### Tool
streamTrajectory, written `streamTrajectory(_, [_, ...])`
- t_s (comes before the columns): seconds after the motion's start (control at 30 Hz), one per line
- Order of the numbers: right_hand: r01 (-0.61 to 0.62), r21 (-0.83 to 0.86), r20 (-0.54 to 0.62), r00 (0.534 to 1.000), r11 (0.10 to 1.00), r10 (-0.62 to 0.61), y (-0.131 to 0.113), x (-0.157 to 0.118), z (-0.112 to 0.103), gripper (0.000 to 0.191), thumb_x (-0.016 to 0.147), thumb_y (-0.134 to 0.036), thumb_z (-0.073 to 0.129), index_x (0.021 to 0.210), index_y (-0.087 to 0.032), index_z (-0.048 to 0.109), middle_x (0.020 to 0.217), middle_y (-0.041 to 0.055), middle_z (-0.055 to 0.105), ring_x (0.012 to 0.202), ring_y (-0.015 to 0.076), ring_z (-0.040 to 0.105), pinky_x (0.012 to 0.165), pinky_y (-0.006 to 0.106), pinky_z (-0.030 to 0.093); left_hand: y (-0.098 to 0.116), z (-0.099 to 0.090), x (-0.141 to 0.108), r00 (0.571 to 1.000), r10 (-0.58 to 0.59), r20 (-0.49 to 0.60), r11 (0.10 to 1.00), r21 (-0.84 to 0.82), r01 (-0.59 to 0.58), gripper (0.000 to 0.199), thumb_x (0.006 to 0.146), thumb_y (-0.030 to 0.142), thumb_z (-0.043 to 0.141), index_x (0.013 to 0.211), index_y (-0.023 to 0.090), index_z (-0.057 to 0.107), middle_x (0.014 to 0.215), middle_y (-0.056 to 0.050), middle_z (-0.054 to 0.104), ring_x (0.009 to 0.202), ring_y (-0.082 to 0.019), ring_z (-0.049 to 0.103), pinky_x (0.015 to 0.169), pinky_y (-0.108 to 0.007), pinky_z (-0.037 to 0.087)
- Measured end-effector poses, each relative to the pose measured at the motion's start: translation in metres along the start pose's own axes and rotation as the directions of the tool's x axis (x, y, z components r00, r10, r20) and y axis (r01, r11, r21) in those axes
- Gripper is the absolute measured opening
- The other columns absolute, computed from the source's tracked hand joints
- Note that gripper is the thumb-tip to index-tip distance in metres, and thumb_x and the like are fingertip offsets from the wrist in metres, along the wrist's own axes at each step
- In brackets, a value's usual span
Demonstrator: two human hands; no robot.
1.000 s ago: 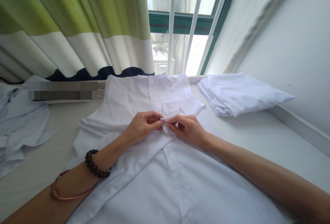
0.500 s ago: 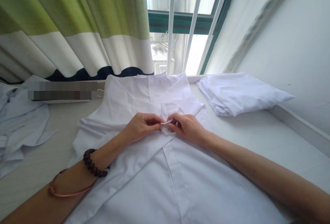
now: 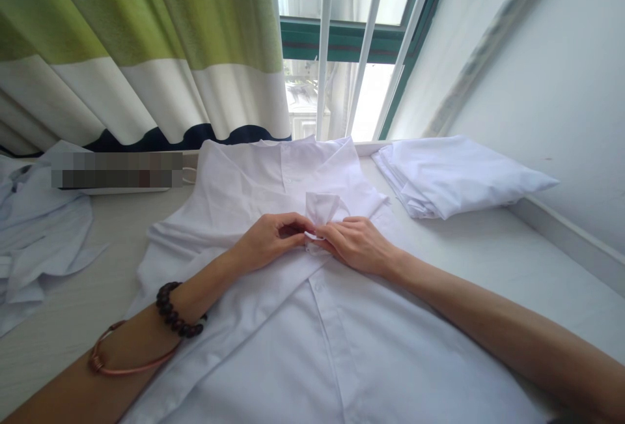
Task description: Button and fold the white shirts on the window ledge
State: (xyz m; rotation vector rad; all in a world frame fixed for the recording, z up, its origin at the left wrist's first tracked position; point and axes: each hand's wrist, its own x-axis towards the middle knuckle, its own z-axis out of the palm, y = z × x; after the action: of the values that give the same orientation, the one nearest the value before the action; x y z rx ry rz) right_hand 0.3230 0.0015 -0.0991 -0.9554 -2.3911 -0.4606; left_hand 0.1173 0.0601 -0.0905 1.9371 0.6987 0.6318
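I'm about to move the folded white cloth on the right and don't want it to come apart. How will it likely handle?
The folded white cloth looks floppy: its surface wrinkles softly, so it would probably sag if lifted by one corner. Its loose layered edges suggest it may unfold. Lying flat, it seems unlikely to roll.

The curtain (image 3: 146,46) has green, cream and dark blue bands.

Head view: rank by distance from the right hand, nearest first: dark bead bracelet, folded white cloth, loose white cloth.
From the right hand:
1. Folded white cloth: right, toward the wall.
2. Dark bead bracelet: left wrist.
3. Loose white cloth: far left.
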Motion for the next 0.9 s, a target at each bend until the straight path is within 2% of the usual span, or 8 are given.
streamTrajectory(0.13, [0.081,-0.02,-0.071,0.994,0.997,-0.082,0.0004,0.0004,-0.0028,0.023,0.099,-0.022,0.043,0.085,-0.013,0.059,0.062,-0.001,0.061,0.055,0.011,0.053,0.054,0.026,0.032,-0.0009,-0.0023,-0.0008,0.999,-0.006,0.033,0.997,0.071,0.003,0.02,0.082,0.033,0.063,0.09,0.015,0.066,0.078,-0.001,0.067,0.071,-0.014,0.062,0.066,-0.025,0.05])
streamTrajectory(0.3, [0.146,-0.018,-0.08,0.986,0.989,-0.147,0.0006,0.0013,-0.0062,0.023,0.098,-0.017,0.041,0.084,-0.013,0.059,0.062,-0.0005,0.057,0.055,0.0111,0.049,0.054,0.026,0.032,-0.0006,-0.0034,-0.0036,0.992,0.001,0.129,0.997,0.081,-0.012,0.019,0.084,0.033,0.059,0.089,0.015,0.063,0.079,-0.002,0.064,0.072,-0.014,0.059,0.067,-0.026,0.047])
streamTrajectory(0.47, [0.109,0.006,-0.061,0.992,0.994,-0.108,-0.0002,0.0014,-0.0057,0.023,0.099,-0.017,0.039,0.086,-0.015,0.058,0.063,-0.0002,0.057,0.058,0.0109,0.049,0.054,0.025,0.032,-0.0019,-0.0028,-0.0047,0.997,-0.015,0.076,0.999,0.05,0.011,0.021,0.083,0.035,0.061,0.088,0.015,0.063,0.077,-0.001,0.062,0.071,-0.014,0.057,0.067,-0.026,0.046])
streamTrajectory(0.67, [0.103,0.013,-0.048,0.994,0.995,-0.103,-0.0013,0.0009,-0.0052,0.021,0.099,-0.017,0.04,0.086,-0.015,0.058,0.064,-0.0003,0.057,0.058,0.0108,0.049,0.054,0.025,0.032,0.0057,-0.0064,-0.005,0.991,-0.062,0.121,0.998,0.012,0.061,0.023,0.077,0.036,0.068,0.084,0.014,0.065,0.077,-0.002,0.065,0.068,-0.013,0.058,0.063,-0.025,0.046])
streamTrajectory(0.77, [0.112,0.006,-0.05,0.992,0.994,-0.112,-0.0007,0.0014,-0.0052,0.021,0.098,-0.016,0.041,0.086,-0.015,0.058,0.064,-0.0004,0.057,0.058,0.011,0.05,0.054,0.025,0.032,0.0054,-0.0062,-0.0046,0.995,-0.065,0.082,0.997,-0.022,0.067,0.024,0.077,0.038,0.067,0.083,0.014,0.065,0.078,-0.002,0.067,0.07,-0.014,0.06,0.064,-0.025,0.048])
streamTrajectory(0.83, [0.113,0.004,-0.058,0.992,0.994,-0.112,-0.0001,0.0013,-0.0052,0.021,0.098,-0.016,0.041,0.084,-0.015,0.058,0.063,-0.0005,0.057,0.057,0.0109,0.049,0.054,0.025,0.032,0.0041,-0.0044,-0.0048,0.998,-0.049,0.05,0.999,0.008,0.048,0.024,0.078,0.038,0.066,0.083,0.014,0.064,0.077,-0.002,0.067,0.069,-0.014,0.061,0.064,-0.025,0.048])
streamTrajectory(0.9, [0.111,0.001,-0.064,0.992,0.994,-0.111,0.0005,0.0008,-0.0049,0.022,0.098,-0.017,0.042,0.082,-0.015,0.057,0.062,-0.0006,0.058,0.056,0.0108,0.05,0.054,0.025,0.032,0.0037,-0.0017,-0.0058,1.0,0.003,0.029,0.994,0.109,-0.006,0.02,0.082,0.035,0.062,0.084,0.015,0.064,0.075,-0.001,0.067,0.067,-0.014,0.06,0.062,-0.024,0.048])
